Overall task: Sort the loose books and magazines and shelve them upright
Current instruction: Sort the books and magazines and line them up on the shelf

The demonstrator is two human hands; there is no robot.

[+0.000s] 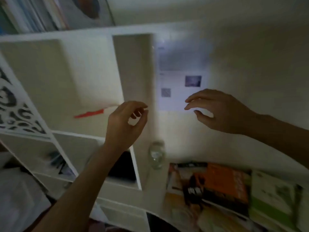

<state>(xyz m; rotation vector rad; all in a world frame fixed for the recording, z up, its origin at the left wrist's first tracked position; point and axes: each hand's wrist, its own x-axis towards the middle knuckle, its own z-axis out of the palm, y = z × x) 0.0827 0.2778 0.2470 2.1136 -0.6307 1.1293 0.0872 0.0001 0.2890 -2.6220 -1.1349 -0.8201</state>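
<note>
The left forearm is seen nearest the lens, raised from the lower left. On the left hand the fingers are loosely curled toward the thumb; nothing is held. On the right hand the fingers are spread and slightly bent, also empty, and are seen in front of a printed sheet fixed to the wall. Both hands are held in the air, apart from each other.

The loose books and magazines are found flat and overlapping on the desk at the lower right, an orange-covered book uppermost. A clear jar is noted just beside the pile. A white shelf unit is seen at the left, with a red item lying in its open compartment and upright books in the compartment above. The frame is blurred; titles cannot be read.
</note>
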